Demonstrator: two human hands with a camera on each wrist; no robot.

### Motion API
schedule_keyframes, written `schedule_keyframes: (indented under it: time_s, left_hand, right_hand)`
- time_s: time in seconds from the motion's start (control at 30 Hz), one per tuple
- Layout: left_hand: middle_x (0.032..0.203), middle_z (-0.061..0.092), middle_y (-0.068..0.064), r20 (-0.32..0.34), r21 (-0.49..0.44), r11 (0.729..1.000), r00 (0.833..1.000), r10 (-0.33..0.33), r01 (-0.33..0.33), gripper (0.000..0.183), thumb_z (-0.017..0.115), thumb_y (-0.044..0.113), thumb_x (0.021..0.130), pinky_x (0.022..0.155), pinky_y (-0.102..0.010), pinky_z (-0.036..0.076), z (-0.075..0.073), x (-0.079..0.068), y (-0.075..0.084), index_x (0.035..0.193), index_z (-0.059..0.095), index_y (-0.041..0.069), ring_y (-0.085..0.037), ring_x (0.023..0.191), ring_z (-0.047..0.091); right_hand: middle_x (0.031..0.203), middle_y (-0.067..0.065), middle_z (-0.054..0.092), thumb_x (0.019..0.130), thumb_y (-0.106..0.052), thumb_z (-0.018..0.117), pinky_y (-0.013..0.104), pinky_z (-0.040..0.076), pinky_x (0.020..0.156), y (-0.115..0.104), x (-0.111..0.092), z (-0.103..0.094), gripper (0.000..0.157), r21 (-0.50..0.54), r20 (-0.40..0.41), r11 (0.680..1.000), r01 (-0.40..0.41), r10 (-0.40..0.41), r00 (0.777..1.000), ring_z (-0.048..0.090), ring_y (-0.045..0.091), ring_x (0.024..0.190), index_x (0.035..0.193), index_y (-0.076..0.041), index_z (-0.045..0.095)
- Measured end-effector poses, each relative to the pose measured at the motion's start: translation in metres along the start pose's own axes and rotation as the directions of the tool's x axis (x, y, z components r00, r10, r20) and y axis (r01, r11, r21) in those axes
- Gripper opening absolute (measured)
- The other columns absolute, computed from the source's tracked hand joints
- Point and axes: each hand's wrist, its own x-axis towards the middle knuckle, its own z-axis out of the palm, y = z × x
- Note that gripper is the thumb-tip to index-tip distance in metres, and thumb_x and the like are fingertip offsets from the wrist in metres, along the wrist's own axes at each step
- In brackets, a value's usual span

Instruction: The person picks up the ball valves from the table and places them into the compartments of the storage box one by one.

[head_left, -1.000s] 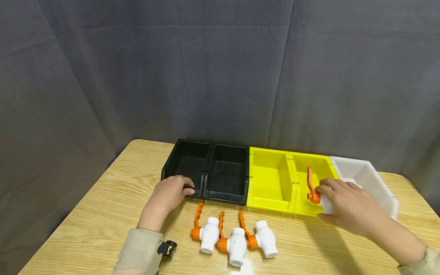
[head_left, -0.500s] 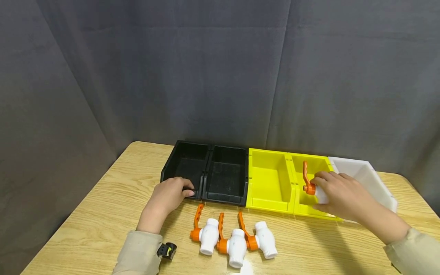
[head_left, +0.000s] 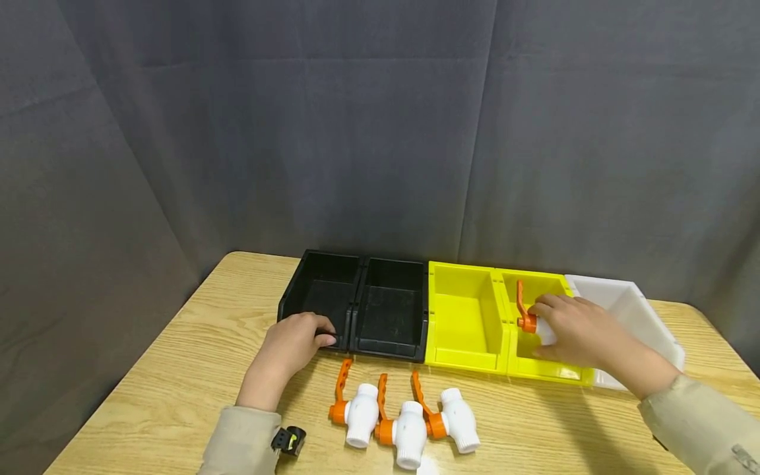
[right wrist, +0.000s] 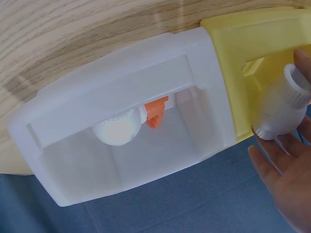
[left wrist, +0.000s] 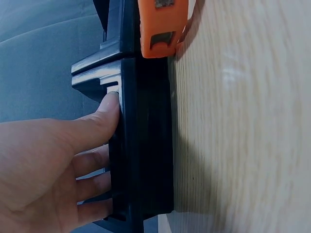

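My right hand [head_left: 578, 330] holds a white ball valve [head_left: 545, 331] with an orange lever over the right yellow bin [head_left: 576, 374]. In the right wrist view the fingers and thumb grip the valve's white body [right wrist: 282, 109] near its two ends. My left hand [head_left: 295, 343] grips the front rim of the leftmost black bin [head_left: 287, 305]; its thumb [left wrist: 108, 109] lies on the rim and the other fingers reach inside. Three more valves lie on the table before the bins: a left one [head_left: 362, 415], a middle one [head_left: 410, 435] and a right one [head_left: 459, 420].
A second black bin [head_left: 388, 349] and another yellow bin [head_left: 466, 359] stand in the same row. At the right end, the white bin [right wrist: 121, 87] contains a valve [right wrist: 116, 130]. A small black device [head_left: 289, 441] sits by the left sleeve. Grey curtain [head_left: 356, 132] hangs behind.
My right hand has moved left with the valve, from the right edge of the right yellow bin to over its inside. The left hand keeps its place on the black bin.
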Motion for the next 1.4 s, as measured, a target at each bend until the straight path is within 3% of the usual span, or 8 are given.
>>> schedule_keyframes:
  time_s: [0.63,0.83,1.1,1.4]
  left_hand:
    - [0.101,0.071,-0.002,0.003,-0.004,1.0,1.0,0.002,-0.002,0.013,0.073,0.026,0.089,0.077,-0.044,0.055,0.002,0.002,-0.001,0.098,0.077,0.017,-0.025,0.091,0.067]
    - [0.099,0.071,-0.001,0.004,-0.004,1.0,1.0,-0.003,0.003,0.012,0.073,0.026,0.089,0.077,-0.043,0.055,0.003,0.002,-0.001,0.097,0.077,0.017,-0.024,0.089,0.067]
    - [0.098,0.071,-0.002,-0.004,0.006,1.0,1.0,0.008,-0.008,0.012,0.073,0.026,0.089,0.077,-0.043,0.055,0.001,0.002,0.001,0.097,0.077,0.017,-0.024,0.089,0.067]
    - [0.1,0.072,-0.002,-0.002,0.008,1.0,1.0,0.007,-0.007,0.013,0.073,0.026,0.089,0.077,-0.044,0.055,0.002,0.002,0.0,0.098,0.077,0.017,-0.025,0.09,0.068]
  right_hand:
    - [0.096,0.005,0.063,0.069,-0.035,0.089,0.048,0.055,0.078,0.002,0.018,0.017,0.052,0.05,0.078,0.999,-0.021,0.017,0.997,0.064,0.029,0.086,0.105,-0.002,0.069]
    - [0.092,0.002,0.062,0.07,-0.027,0.087,0.045,0.055,0.076,0.003,0.022,0.022,0.044,0.088,0.09,0.996,-0.009,0.001,0.996,0.061,0.024,0.08,0.102,-0.003,0.07]
    - [0.083,-0.003,0.058,0.067,-0.015,0.082,0.037,0.052,0.063,0.005,0.024,0.029,0.026,0.101,0.077,0.994,0.045,-0.053,0.996,0.057,0.018,0.069,0.088,-0.009,0.067]
    - [0.081,-0.003,0.056,0.069,-0.015,0.081,0.035,0.051,0.061,0.004,0.026,0.032,0.025,0.114,0.119,0.993,0.04,-0.053,0.991,0.055,0.016,0.066,0.086,-0.01,0.064]
